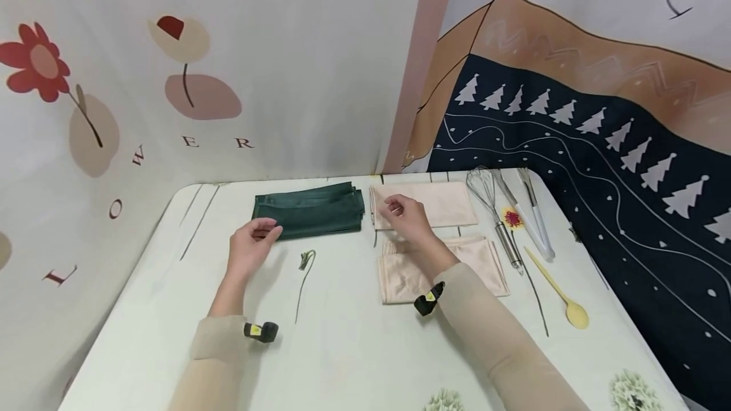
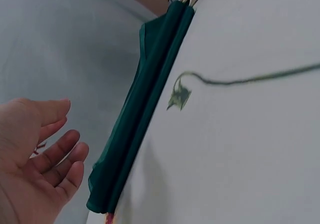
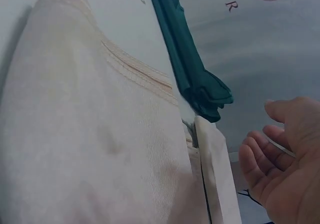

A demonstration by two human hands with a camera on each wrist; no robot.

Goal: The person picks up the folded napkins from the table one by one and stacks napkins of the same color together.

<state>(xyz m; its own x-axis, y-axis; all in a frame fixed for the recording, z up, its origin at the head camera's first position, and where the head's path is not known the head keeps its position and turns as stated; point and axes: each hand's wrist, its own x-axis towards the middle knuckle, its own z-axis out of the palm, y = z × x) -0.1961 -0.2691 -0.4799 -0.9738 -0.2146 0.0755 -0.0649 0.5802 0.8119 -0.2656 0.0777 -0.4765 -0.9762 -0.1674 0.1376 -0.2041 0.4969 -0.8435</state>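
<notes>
A folded dark green cloth (image 1: pixel 311 211) lies toward the back of the table. Above its near left corner hovers my left hand (image 1: pixel 251 249), fingers loosely bent and holding nothing. Two folded pale pink cloths lie to the right: a back one (image 1: pixel 445 205) and a front one (image 1: pixel 474 271). My right hand (image 1: pixel 408 217) is over the left part of the back pink cloth, its fingers relaxed with nothing between them. The left wrist view shows the green cloth (image 2: pixel 142 109) apart from the left hand (image 2: pixel 45 154). In the right wrist view, the right hand (image 3: pixel 285 159) stands clear of the cloths.
At the right lie a whisk (image 1: pixel 497 221), two tongs-like utensils with metal and pale parts (image 1: pixel 537 227), and a yellow spoon (image 1: pixel 575 314). The white tabletop (image 1: pixel 331 360) bears printed flowers and stems. Printed curtains hang behind and at both sides.
</notes>
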